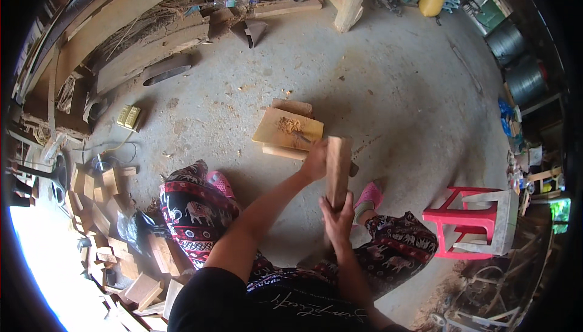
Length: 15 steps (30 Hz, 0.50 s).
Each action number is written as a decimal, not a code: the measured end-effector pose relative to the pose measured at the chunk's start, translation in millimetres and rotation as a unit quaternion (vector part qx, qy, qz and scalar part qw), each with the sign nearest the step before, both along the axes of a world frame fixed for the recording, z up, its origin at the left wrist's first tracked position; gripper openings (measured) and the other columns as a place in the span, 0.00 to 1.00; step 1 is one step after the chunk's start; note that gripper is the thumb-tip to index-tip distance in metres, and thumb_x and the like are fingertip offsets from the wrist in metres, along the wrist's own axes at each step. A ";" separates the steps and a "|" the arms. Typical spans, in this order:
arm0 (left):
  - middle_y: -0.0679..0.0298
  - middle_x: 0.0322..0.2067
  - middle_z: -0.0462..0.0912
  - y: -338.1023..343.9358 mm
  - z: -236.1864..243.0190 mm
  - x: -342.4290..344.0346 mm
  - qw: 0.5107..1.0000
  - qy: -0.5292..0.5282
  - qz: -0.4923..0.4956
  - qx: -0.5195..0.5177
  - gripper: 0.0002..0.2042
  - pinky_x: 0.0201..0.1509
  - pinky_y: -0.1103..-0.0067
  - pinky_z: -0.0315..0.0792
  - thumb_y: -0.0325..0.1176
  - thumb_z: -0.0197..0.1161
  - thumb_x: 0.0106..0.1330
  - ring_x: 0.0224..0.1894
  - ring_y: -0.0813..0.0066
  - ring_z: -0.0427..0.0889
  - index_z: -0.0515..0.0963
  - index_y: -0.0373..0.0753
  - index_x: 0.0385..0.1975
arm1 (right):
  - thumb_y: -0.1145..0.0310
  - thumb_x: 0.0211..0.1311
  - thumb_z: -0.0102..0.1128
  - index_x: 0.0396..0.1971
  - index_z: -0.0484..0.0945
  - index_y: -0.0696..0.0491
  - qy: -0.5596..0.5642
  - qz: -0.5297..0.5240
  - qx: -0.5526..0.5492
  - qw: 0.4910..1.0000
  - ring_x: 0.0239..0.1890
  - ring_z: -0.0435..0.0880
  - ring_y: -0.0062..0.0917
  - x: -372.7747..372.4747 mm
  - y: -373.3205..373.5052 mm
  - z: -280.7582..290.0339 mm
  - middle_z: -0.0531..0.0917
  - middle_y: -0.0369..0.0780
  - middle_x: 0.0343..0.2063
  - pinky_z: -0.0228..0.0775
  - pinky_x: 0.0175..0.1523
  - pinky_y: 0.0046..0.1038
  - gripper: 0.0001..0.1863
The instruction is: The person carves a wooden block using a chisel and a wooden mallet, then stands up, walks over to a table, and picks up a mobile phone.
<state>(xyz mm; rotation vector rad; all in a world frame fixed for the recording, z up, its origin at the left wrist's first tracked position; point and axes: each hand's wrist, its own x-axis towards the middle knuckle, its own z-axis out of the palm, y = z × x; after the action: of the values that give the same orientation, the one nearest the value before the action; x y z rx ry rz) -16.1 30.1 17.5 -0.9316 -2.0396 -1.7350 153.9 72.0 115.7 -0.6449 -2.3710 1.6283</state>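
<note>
Low on the floor in front of me lies a pale wooden board (273, 126) with a heap of shavings (289, 126) on it. Other wood pieces show at its far and near edges. My left hand (314, 162) is closed on a chisel, whose dark blade (299, 136) slants onto the board by the shavings. The chisel's dark far end shows just right of a thick wooden block (338, 171), which hides its middle and part of my left hand. My right hand (338, 218) grips the near end of that block, its long side pointing away from me.
Many offcuts (103, 222) are piled at the left. A yellow power strip (128, 117) with a cord lies beyond them. At the right a red plastic stool (464, 222) lies on its side. A wooden post (355, 1) and stacked timber (152, 46) stand at the back.
</note>
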 end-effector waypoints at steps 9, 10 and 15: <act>0.64 0.27 0.79 -14.7 24.3 -36.2 0.969 -0.200 -0.027 0.142 0.08 0.35 0.73 0.69 0.24 0.65 0.50 0.33 0.71 0.78 0.75 0.39 0.29 | 0.71 0.60 0.61 0.44 0.60 0.56 0.083 -0.056 -0.234 0.967 0.23 0.72 0.18 19.4 9.2 7.4 0.72 0.39 0.31 0.71 0.24 0.21 0.20; 0.66 0.27 0.80 -25.2 33.5 -52.3 0.940 -0.266 -0.024 0.212 0.07 0.34 0.76 0.71 0.28 0.68 0.54 0.31 0.76 0.78 0.76 0.39 0.29 | 0.71 0.60 0.61 0.44 0.60 0.56 0.083 -0.057 -0.234 0.967 0.23 0.72 0.18 18.3 9.6 7.6 0.72 0.39 0.31 0.71 0.24 0.21 0.20; 0.71 0.23 0.75 -74.1 54.8 -88.6 0.838 -0.391 0.120 0.361 0.11 0.31 0.81 0.67 0.35 0.69 0.59 0.26 0.82 0.72 0.73 0.40 0.28 | 0.70 0.61 0.61 0.43 0.60 0.55 0.061 -0.077 -0.271 0.957 0.20 0.72 0.20 16.8 8.7 4.7 0.72 0.39 0.29 0.70 0.21 0.23 0.18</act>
<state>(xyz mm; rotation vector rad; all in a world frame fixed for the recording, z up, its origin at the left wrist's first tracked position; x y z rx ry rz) -104.6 -44.0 72.3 0.3214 -1.4601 -2.6735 170.6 80.7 120.5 -0.7666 -1.7333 2.1843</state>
